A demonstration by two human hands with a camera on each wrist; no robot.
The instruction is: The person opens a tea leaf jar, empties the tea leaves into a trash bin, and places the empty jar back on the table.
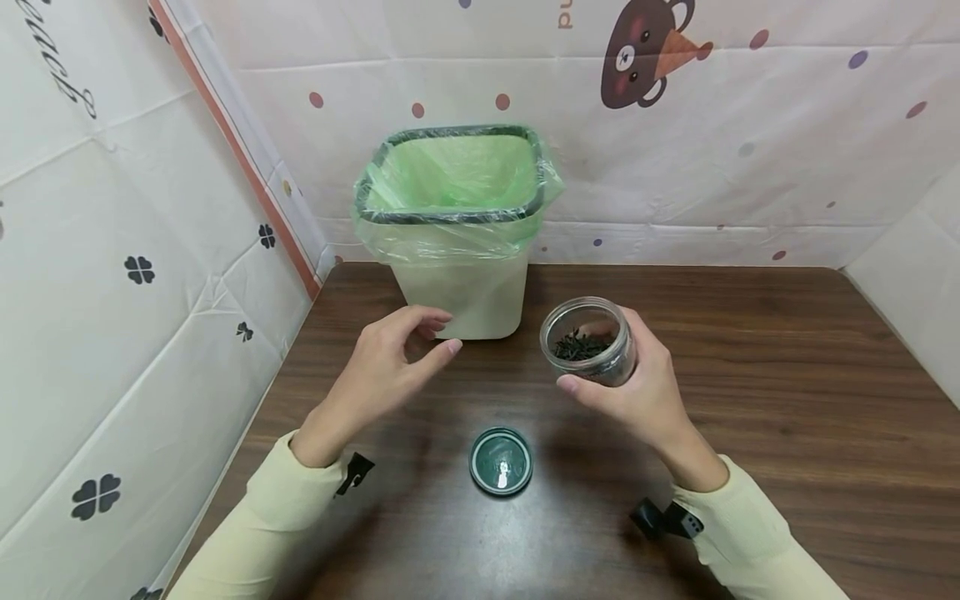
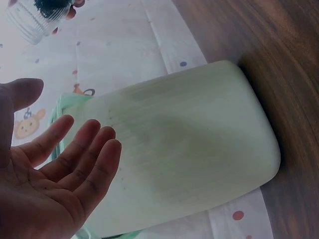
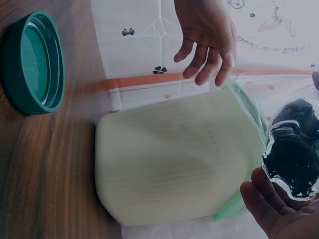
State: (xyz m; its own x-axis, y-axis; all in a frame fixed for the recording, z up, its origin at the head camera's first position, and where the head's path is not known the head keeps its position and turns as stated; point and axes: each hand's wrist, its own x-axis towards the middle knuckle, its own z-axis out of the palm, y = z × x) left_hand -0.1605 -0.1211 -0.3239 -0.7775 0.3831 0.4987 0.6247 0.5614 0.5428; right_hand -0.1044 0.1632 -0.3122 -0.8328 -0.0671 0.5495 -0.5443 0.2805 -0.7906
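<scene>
Right hand (image 1: pixel 647 390) holds glass jar (image 1: pixel 617 362)

Head: fingers curl round the jar, near and right of the trash bin (image 1: pixel 467 293); the green lid (image 1: pixel 501 462) lies nearer. Left wrist: left hand (image 2: pixel 57 181), fingers loosely parted, holds nothing. Right wrist: the jar sits between thumb and fingers.

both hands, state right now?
Left hand: open, holding nothing, in front of the bin.
Right hand: closed around an uncapped clear jar with dark, leaf-like bits inside.
</scene>
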